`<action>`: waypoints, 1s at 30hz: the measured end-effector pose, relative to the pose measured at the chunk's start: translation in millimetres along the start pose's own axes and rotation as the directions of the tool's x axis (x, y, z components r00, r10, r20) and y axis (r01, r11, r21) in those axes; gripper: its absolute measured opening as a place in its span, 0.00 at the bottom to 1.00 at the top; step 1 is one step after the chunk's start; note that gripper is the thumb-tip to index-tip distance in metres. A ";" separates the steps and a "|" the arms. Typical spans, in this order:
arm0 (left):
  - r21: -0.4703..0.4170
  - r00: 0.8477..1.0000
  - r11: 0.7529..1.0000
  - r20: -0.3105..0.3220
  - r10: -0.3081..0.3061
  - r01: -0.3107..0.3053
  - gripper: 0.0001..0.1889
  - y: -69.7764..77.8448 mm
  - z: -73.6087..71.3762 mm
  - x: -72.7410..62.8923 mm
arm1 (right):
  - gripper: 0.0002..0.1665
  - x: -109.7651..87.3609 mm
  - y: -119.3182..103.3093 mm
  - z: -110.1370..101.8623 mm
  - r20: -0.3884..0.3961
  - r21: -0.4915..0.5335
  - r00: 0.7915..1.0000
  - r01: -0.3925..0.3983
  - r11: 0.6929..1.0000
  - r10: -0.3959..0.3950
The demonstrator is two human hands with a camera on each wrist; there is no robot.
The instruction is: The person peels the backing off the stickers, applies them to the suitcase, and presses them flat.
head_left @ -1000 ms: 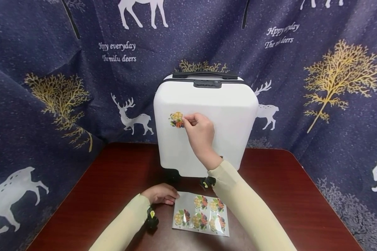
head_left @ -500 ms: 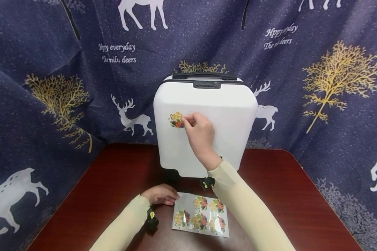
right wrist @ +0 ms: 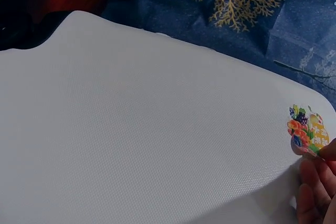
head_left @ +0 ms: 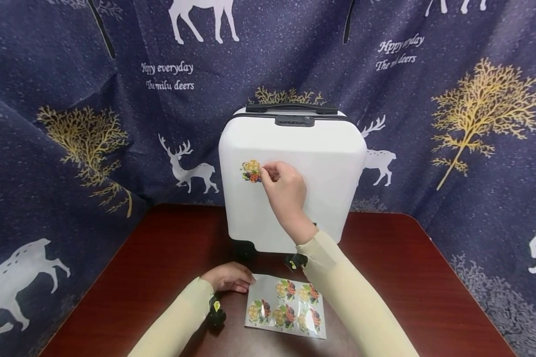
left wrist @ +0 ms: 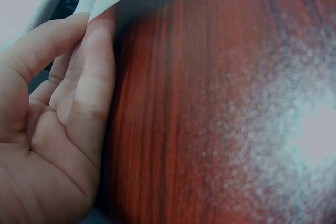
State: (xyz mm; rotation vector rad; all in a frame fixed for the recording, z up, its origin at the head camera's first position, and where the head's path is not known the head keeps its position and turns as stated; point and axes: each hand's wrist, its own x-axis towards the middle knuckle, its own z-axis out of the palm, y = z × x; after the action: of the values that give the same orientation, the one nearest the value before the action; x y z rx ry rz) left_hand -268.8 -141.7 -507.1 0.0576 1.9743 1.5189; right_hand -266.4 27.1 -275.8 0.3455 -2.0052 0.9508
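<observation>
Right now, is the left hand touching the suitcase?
No, the left hand pinches a corner of the sticker sheet on the table, in front of the suitcase.

Lettering on the dark blue cloth [head_left: 295, 54]: "Hppy everyday" over "The milu deers".
It stands in white script at left [head_left: 167, 77]; the right-hand copy [head_left: 398, 51] is creased mid-line, leaving "Hppy", "The" and "deers" clear. White characters on the yellow part of the fruit sticker [right wrist: 298, 129] on the white suitcase [head_left: 295, 136] are too small to read, as is print on the sticker sheet [head_left: 263, 292].
</observation>
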 end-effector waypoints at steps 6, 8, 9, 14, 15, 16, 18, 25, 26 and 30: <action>-0.001 1.000 1.000 0.002 0.006 -0.006 0.11 0.8 -0.6 0.3 | 0.06 1.7 -0.4 0.1 -0.012 -0.005 1.000 0.005 1.000 -0.005; -0.003 1.000 1.000 0.003 0.009 -0.009 0.11 0.9 -0.7 0.1 | 0.07 2.0 0.0 -0.2 -0.015 -0.011 1.000 0.006 1.000 -0.006; -0.003 1.000 1.000 0.004 0.010 -0.010 0.11 0.8 -0.8 0.2 | 0.07 1.9 0.2 -0.5 -0.015 -0.015 1.000 0.007 1.000 -0.007; -0.003 1.000 1.000 0.016 0.010 -0.010 0.11 1.4 -0.4 -2.1 | 0.06 -0.4 2.0 -2.6 -0.004 -0.044 1.000 0.018 0.999 -0.019; -0.003 1.000 1.000 0.018 0.009 -0.009 0.10 1.4 -0.3 -2.4 | 0.06 -1.0 2.5 -2.9 -0.001 -0.050 1.000 0.021 0.999 -0.021; -0.004 1.000 1.000 0.022 0.008 -0.008 0.10 1.3 0.1 -3.0 | 0.06 -1.9 3.3 -2.9 0.002 -0.054 1.000 0.022 0.998 -0.022; -0.004 1.000 1.000 0.022 0.009 -0.008 0.09 1.1 0.7 -3.7 | 0.06 -3.2 4.7 -2.8 0.007 -0.062 1.000 0.025 0.998 -0.024; -0.002 1.000 1.000 0.011 0.011 -0.011 0.10 2.4 1.0 -3.3 | 0.07 -3.3 7.2 -2.2 0.011 -0.052 1.000 0.019 0.998 -0.018; -0.001 1.000 1.000 0.011 0.009 -0.009 0.11 2.3 1.0 -2.9 | 0.07 -3.3 7.5 -2.1 0.013 -0.051 1.000 0.016 0.999 -0.015; 0.005 1.000 1.000 0.008 0.002 -0.002 0.11 1.2 0.8 -1.0 | 0.07 -4.0 8.7 -2.0 0.019 -0.036 1.000 0.005 0.999 -0.004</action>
State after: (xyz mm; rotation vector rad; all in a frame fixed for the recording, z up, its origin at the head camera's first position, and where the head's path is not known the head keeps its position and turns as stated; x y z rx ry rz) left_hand -268.0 -141.0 -505.7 0.0680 1.9722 1.5131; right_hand -267.7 34.0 -282.7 0.3401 -2.0358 0.9101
